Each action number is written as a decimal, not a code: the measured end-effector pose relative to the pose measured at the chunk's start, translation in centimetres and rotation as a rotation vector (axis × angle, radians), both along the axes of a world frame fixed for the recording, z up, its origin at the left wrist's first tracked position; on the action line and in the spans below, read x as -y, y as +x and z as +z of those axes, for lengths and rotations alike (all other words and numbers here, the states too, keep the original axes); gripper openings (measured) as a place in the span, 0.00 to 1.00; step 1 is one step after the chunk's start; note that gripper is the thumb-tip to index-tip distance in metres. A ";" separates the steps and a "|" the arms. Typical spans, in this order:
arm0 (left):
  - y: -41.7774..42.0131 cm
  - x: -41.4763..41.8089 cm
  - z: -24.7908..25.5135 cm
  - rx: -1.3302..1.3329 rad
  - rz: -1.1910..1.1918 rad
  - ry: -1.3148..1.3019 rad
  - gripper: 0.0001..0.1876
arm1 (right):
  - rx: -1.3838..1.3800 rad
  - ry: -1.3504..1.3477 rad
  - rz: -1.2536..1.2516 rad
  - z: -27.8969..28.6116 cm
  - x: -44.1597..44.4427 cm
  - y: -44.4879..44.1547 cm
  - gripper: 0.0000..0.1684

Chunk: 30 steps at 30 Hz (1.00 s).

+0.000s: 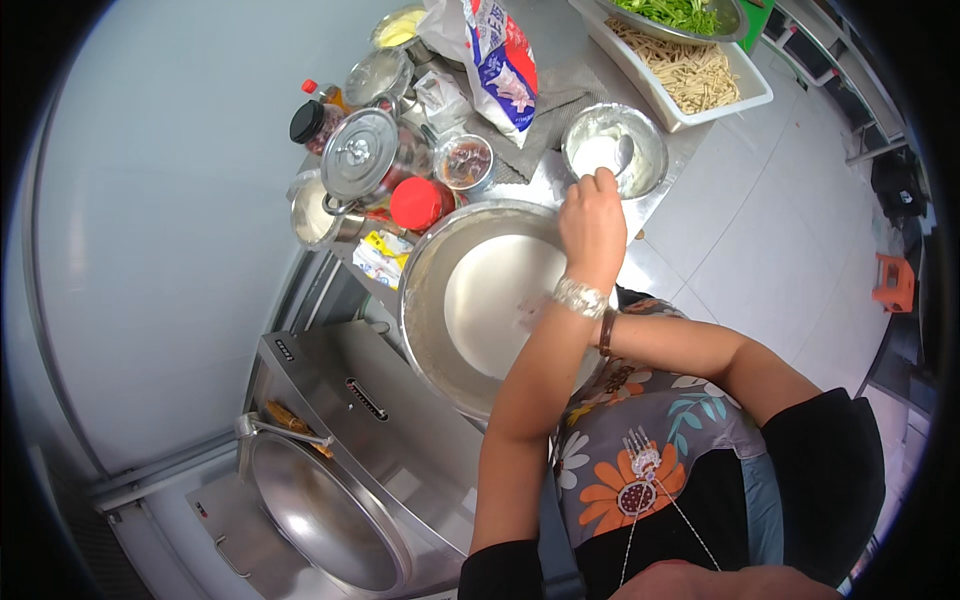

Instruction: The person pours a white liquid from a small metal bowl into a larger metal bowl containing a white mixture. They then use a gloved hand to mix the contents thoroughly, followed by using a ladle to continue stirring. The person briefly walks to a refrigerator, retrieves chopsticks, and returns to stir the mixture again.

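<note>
My left hand (pixel 594 221) has its fingers closed around the handle end of a metal spoon (pixel 624 154) at the near rim of a small steel bowl (pixel 652 154). White powder (pixel 592 154) lies in that bowl and coats its wall. Below it stands a large round metal pot (pixel 427 322) holding a smooth white mass (pixel 487 300), liquid or batter. My left forearm crosses over my right wrist. Beneath it, my right hand (pixel 531 309) is inside the pot, blurred and mostly covered, so its grip cannot be made out.
Beside the pot are a red-lidded jar (pixel 421 204), a lidded steel pot (pixel 360 154), a cup of red-brown sauce (pixel 466 161) and a printed plastic bag (pixel 502 71). A white tub (pixel 679 120) holds pale strips. A steel wok (pixel 322 517) sits lower left, an orange stool (pixel 892 283) far right.
</note>
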State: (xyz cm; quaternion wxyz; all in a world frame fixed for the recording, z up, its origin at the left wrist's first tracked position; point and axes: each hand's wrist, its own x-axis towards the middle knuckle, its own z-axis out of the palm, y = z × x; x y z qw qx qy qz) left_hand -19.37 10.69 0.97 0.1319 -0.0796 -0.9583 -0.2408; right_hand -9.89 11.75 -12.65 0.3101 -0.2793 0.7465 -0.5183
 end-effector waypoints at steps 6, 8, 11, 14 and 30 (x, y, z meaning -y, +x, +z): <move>-0.8 -0.4 -1.4 0.249 0.013 0.046 0.12 | -0.071 0.310 0.226 4.0 -0.4 -1.7 0.24; 1.5 2.6 1.5 0.215 0.041 0.219 0.18 | -0.164 0.459 0.322 5.5 0.5 -2.8 0.26; 8.4 13.0 2.8 0.035 0.430 0.255 0.16 | -0.296 0.729 0.475 7.3 4.1 -4.6 0.30; 15.8 18.3 0.0 0.112 0.974 -0.265 0.18 | -0.541 0.795 0.469 5.4 6.6 -7.0 0.30; 20.7 16.8 -5.3 0.263 1.196 0.457 0.11 | -0.819 0.737 0.512 2.1 8.4 -5.1 0.16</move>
